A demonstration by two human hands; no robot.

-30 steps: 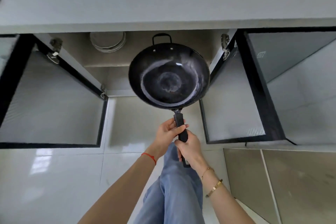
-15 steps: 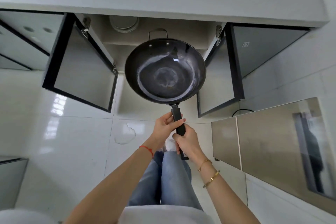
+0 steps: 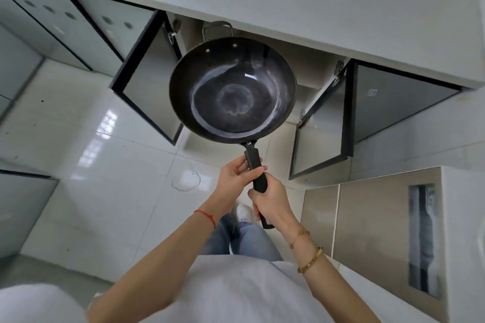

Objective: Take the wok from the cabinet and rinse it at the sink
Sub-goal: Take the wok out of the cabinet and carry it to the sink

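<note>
Wok [image 3: 232, 90]: held in mid-air, in front of the open cabinet [image 3: 309, 65], below the countertop [image 3: 301, 0] edge.
Left hand [image 3: 234, 176]: curled round the black handle [image 3: 256, 169], nearer the bowl.
Right hand [image 3: 270, 200]: clamped on the handle's lower part.
Cabinet doors: 2, both swung open.

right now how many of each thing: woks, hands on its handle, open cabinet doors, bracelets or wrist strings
woks: 1, the wok
hands on the handle: 2, left hand, right hand
open cabinet doors: 2, left door, right door
wrist bands: 3, red string, thin gold chain, gold bangle
total: 8
</note>
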